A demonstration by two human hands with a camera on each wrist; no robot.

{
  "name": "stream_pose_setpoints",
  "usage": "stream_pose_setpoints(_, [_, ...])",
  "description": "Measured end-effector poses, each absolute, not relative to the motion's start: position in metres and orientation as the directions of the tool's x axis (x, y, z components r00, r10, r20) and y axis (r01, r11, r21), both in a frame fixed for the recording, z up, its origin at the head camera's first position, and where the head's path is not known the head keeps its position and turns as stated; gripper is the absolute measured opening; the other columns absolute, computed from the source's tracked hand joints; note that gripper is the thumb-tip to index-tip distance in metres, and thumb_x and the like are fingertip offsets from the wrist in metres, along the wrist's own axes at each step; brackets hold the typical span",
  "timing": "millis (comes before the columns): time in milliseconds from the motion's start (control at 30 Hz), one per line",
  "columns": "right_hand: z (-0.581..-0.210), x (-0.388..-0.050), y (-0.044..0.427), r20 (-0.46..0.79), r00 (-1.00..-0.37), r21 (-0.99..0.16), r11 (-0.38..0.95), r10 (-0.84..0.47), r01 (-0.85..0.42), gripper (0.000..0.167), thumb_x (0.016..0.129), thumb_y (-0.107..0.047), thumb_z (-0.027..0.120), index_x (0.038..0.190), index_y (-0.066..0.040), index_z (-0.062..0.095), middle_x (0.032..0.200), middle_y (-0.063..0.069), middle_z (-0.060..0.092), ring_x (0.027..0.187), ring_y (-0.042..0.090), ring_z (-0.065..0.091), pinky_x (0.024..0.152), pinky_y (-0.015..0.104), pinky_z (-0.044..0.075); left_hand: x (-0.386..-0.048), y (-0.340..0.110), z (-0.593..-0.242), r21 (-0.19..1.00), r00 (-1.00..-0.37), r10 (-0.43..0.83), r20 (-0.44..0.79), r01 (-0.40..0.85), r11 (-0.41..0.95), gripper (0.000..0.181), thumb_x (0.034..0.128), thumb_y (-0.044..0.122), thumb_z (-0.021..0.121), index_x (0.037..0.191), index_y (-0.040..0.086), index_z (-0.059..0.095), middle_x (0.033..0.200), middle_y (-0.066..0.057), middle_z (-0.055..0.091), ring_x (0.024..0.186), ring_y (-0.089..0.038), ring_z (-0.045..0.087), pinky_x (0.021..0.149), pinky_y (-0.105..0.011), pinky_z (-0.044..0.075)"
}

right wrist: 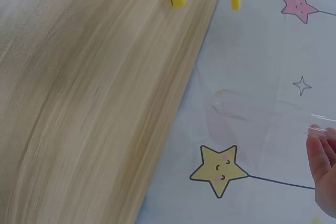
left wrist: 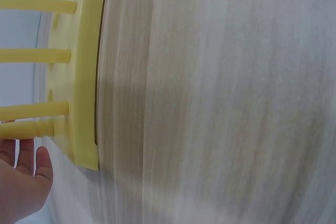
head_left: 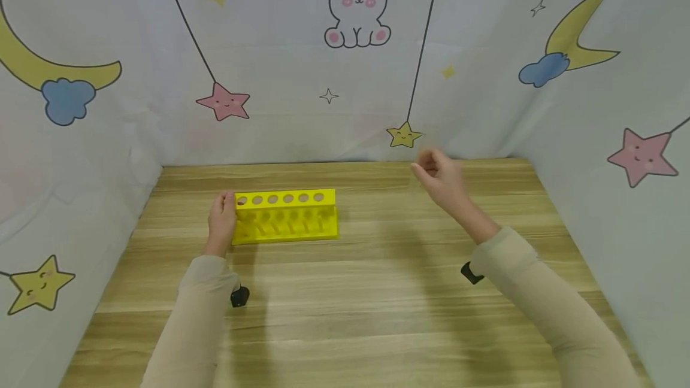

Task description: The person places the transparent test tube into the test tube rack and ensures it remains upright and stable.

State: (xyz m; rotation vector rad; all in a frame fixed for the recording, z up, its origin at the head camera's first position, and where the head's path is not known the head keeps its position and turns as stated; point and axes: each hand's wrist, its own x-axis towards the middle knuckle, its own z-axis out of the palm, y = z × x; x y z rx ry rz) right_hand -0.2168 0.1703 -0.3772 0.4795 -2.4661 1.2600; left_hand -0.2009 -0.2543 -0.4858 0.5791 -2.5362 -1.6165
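A yellow test tube rack [head_left: 286, 218] stands on the wooden table, with a row of several round holes along its top. My left hand [head_left: 221, 220] grips the rack's left end; in the left wrist view, its fingers [left wrist: 44, 169] lie around an end post. To the right of the rack and above the table, my right hand [head_left: 442, 181] pinches a clear test tube [right wrist: 247, 106]. That tube shows best in the right wrist view, its rounded end pointing away from the fingertips; in the head view it is barely visible.
The wooden table [head_left: 345, 304] reaches back to a white cloth [head_left: 291, 64] printed with stars, moons and a rabbit. This cloth also hangs along the left and right sides. A black wrist device [head_left: 239, 296] sits at my left sleeve, another [head_left: 472, 273] at my right.
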Motion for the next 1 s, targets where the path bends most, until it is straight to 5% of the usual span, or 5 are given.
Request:
stream_pose_setpoints(667, [-0.362,-0.206,0.141,0.431,-0.881,-0.716,0.520,-0.196,-0.466,0.017,0.084,-0.006,0.057,0.091,0.009,0.054,0.081,0.020,0.057,0.080,0.028,0.060,0.064,0.005,0.039,-0.200,-0.254,-0.486,0.885,-0.929,-0.355,-0.104,-0.250,0.393,0.051,0.0939,0.046,0.020,0.118,0.005,0.040,0.102,-0.009,0.044,0.078,-0.016,0.036,0.069,-0.027,0.031])
stream_pose_setpoints(1000, [-0.380,-0.220,0.135,0.434,-0.868,-0.700,0.516,-0.241,-0.493,0.016,0.085,-0.014,0.058,0.089,0.001,0.054,0.078,0.013,0.058,0.076,0.021,0.060,0.065,0.026,0.050,-0.200,-0.252,-0.483,0.882,-0.922,-0.370,-0.113,-0.265,0.390,0.048,0.0950,0.043,0.021,0.116,0.005,0.040,0.099,-0.009,0.043,0.081,-0.018,0.036,0.071,-0.027,0.031])
